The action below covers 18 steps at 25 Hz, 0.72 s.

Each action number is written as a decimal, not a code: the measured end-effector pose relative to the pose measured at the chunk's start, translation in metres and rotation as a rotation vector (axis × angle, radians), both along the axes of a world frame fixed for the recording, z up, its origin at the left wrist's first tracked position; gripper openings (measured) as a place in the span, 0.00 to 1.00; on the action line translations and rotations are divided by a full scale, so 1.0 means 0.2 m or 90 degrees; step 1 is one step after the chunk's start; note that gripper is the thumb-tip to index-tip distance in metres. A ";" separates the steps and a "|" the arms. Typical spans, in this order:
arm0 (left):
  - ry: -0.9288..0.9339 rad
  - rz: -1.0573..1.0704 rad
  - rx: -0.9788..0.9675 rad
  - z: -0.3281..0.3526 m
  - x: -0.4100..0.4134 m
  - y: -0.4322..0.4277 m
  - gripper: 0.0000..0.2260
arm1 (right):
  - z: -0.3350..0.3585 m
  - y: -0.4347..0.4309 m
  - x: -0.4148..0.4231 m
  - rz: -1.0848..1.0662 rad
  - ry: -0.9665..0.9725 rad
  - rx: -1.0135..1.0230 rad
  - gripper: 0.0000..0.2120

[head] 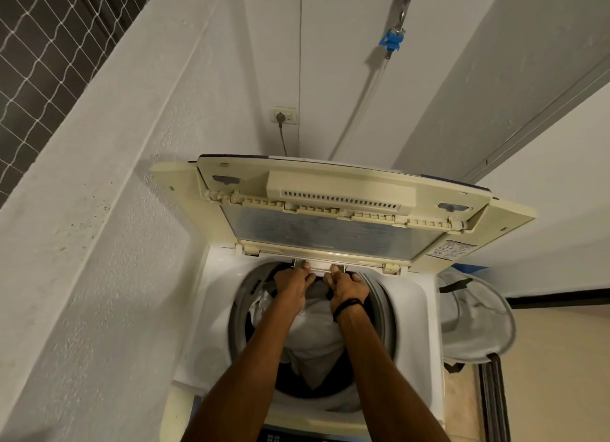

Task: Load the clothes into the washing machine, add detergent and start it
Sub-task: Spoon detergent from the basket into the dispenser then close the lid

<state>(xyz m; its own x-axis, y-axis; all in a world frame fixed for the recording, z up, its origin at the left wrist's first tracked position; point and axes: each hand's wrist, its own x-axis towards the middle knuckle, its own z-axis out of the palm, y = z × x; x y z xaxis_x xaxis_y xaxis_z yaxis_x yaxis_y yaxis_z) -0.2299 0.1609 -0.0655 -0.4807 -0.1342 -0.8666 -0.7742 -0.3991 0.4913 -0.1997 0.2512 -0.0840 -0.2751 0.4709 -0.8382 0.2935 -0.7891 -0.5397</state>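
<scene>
Clothes (317,326) loaded. Grips detergent drawer (321,264) at 12 o'clock, fingers (305,267) of left hand (292,281) and right hand (346,286) curled, likely to open it.

Dim, warm, even indoor light. Deepest shadow lies inside the drum (290,379) toward 6 o'clock. Wide-angle distortion bows the edges of the wall (99,210) at 9 and 3 o'clock. The left hand (292,281) and right hand (346,288), gripping the drawer (318,265), look slightly smeared.
</scene>
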 end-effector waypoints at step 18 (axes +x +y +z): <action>-0.021 -0.016 -0.079 0.00 -0.04 0.03 0.09 | -0.02 0.03 -0.06 0.074 -0.096 0.043 0.11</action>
